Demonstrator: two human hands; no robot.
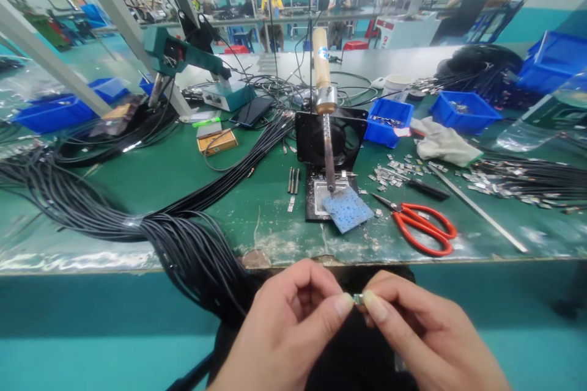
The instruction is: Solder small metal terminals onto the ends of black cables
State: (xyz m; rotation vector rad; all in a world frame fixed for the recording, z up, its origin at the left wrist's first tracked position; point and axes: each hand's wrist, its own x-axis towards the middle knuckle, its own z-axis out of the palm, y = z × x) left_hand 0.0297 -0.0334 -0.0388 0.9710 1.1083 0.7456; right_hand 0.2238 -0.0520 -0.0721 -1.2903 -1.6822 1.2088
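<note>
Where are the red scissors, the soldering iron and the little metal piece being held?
red scissors (424, 227): head view, on the red handle loops.
soldering iron (328, 159): head view, on its metal shaft.
small metal piece (358, 299): head view, on the bit showing between both hands' fingertips.

— Where do the hands sit?
— Below the table's near edge (413, 259), the left hand (284, 330) beside the right hand (426, 342), thumbs meeting on a small metal piece (358, 299).
— And straight beyond them?
— The sponge (347, 209) lies on the stand tray (316, 195), with the soldering iron (326, 128) upright over it and the fan (330, 137) behind.
— To the sides?
— The scissors (419, 226) lie right of the sponge, two bins (389, 121) farther back. The cable bundle (137, 220) lies left and hangs over the edge.
</note>
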